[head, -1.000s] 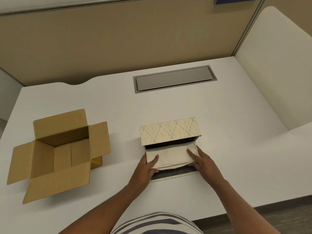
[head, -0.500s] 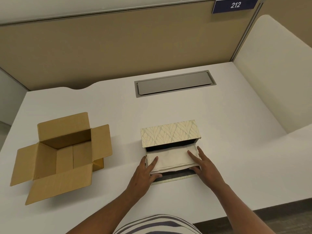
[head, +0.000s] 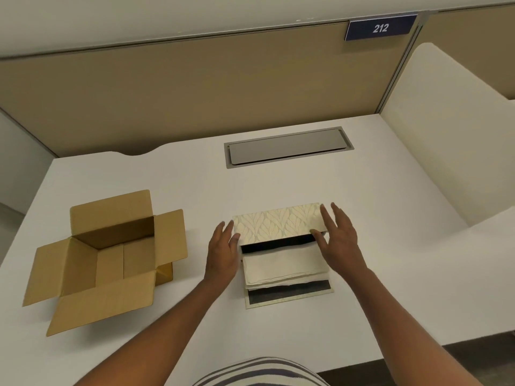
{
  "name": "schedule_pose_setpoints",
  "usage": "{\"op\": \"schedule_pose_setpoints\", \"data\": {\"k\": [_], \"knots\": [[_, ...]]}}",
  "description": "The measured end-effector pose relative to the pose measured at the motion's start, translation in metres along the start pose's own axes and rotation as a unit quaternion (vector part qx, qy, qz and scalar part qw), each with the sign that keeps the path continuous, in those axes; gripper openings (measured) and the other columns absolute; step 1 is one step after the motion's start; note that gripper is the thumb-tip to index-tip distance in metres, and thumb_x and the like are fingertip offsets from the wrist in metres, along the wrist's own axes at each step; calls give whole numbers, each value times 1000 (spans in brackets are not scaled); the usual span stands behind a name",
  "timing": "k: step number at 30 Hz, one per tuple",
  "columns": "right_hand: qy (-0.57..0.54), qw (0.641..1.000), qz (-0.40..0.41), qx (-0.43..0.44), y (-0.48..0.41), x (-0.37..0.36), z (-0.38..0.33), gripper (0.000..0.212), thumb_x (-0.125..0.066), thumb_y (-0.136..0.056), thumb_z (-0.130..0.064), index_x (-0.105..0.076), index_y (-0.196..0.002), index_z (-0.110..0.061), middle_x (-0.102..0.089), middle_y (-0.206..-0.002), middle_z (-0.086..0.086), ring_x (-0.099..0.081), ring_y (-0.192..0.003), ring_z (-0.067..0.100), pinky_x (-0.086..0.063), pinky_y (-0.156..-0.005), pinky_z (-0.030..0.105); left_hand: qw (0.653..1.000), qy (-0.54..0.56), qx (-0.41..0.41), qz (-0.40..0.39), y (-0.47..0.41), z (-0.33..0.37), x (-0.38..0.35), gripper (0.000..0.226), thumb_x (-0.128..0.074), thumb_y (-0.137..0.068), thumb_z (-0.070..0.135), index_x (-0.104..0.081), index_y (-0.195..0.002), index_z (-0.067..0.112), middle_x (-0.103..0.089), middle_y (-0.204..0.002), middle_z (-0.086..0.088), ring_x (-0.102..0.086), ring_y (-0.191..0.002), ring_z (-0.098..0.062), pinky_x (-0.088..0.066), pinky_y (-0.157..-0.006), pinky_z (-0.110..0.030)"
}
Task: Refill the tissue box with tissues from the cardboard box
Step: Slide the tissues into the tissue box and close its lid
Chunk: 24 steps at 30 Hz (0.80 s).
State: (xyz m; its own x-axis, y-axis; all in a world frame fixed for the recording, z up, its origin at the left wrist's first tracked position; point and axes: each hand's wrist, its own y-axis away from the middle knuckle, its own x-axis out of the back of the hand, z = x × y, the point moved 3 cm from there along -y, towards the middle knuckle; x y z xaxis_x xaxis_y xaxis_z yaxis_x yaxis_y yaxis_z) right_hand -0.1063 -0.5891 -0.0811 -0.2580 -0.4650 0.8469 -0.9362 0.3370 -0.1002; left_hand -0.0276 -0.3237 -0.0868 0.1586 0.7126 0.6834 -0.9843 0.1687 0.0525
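Note:
The tissue box (head: 278, 221), cream with a leaf pattern, lies on its side in the middle of the white desk (head: 390, 260), its open side facing me and its flap (head: 289, 298) flat on the desk. A stack of cream tissues (head: 284, 267) rests in the opening, partly sticking out. My left hand (head: 223, 252) is at the box's left end, fingers spread, thumb touching the edge. My right hand (head: 338, 240) is at the right end, fingers spread, thumb at the opening. The brown cardboard box (head: 111, 260) stands open at the left and looks empty.
A grey cable-tray lid (head: 288, 147) is set into the desk behind the tissue box. A tan partition (head: 195, 93) with a "212" sign (head: 380, 27) backs the desk. A cream side panel (head: 451, 140) rises at the right. The desk's front edge is near my body.
Both hands have left the tissue stack and moved up to the two ends of the tissue box. The tissues sit further inside the opening.

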Motion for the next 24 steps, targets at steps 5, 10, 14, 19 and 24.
{"op": "schedule_pose_setpoints", "data": {"k": [5,10,14,19,24], "knots": [[50,987,-155,-18,-48,-6,-11,66,-47,-97,-44,-16,-152,-25,-12,-163,4,-14,-148,28,-25,-116,52,995,-20,27,-98,-30,15,-4,45,-37,-102,20,-32,-146,16,-18,-159,-8,-19,-145,-23,-17,-117,-31],[-6,967,-252,-35,-63,-14,-14,75,-61,-92,-36,-19,-152,-22,-10,-163,5,-21,-146,28,-25,-116,43,981,42,75,-174,-43,16,-1,53,-48,-98,15,-29,-147,19,-25,-157,-7,-26,-143,-23,-22,-118,-35],[-32,962,-269,-33,-66,-13,-10,81,-68,-87,-32,-20,-152,-19,-16,-161,4,-28,-143,26,-29,-113,38,972,97,94,-190,-44,11,5,55,-58,-92,13,-38,-144,21,-37,-151,-1,-36,-137,-21,-30,-114,-37],[-42,972,-231,-11,-60,-11,-9,76,-74,-83,-29,-34,-146,-15,-33,-151,3,-41,-132,23,-37,-101,32,979,115,71,-151,-39,8,5,52,-65,-87,7,-50,-135,17,-47,-143,-4,-46,-129,-23,-38,-110,-38],[-58,981,-186,9,-42,-6,-7,71,-78,-78,-28,-41,-138,-19,-39,-141,0,-47,-118,19,-39,-88,27,984,106,34,-136,-25,5,5,50,-69,-82,4,-54,-129,15,-50,-136,-5,-51,-123,-26,-44,-104,-45]]}}
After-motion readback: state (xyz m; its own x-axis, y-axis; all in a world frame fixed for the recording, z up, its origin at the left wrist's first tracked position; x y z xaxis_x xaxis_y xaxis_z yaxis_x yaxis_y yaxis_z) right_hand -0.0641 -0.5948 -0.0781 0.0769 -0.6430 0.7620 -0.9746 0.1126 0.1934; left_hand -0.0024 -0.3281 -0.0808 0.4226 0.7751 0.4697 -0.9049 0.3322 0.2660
